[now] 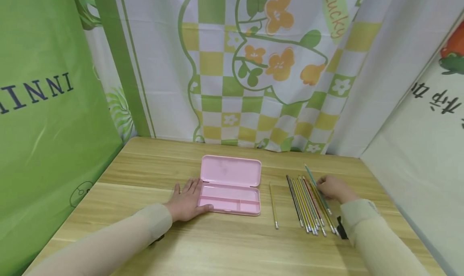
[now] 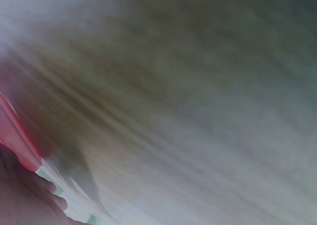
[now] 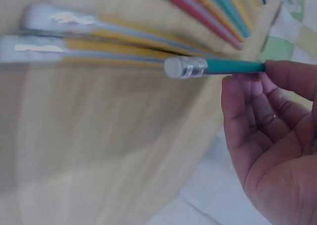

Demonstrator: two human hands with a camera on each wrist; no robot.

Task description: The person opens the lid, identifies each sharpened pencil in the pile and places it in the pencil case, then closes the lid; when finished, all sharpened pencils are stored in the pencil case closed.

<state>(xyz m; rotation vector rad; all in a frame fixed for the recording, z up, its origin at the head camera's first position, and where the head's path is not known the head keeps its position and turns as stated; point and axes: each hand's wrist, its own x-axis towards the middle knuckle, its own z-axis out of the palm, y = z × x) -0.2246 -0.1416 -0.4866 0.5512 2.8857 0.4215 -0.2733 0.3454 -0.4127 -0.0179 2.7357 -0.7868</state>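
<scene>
A pink pencil case lies with its lid folded back, showing a long compartment and smaller ones in its base. My left hand rests against its left side, fingers spread straight and thumb along the front edge. In the left wrist view, part of that hand appears beside the pink case. My right hand pinches a teal pencil between thumb and fingertips, its white eraser end toward the wrist. The teal pencil hangs over the right side of a row of pencils.
One yellow pencil lies apart between the case and the row. All of this is on a wooden table. A patterned curtain hangs behind the table's far edge, with a green cloth at the left.
</scene>
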